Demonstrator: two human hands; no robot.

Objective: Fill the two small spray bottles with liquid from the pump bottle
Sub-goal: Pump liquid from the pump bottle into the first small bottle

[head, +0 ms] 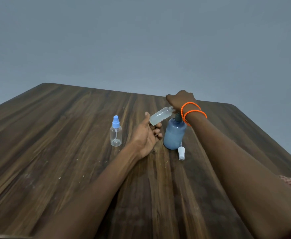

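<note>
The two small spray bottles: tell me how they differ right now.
The standing spray bottle is upright on the table; the held spray bottle is tilted, gripped in the left hand, its mouth at the pump bottle under the right hand.
The standing one keeps its blue sprayer; the held one is uncapped.
The standing one looks empty; the held one holds cloudy liquid.
Both are small and clear.

Dark streaked wood-grain table, clear plastic spray bottle, translucent blue plastic pump bottle, matt white cap
</note>
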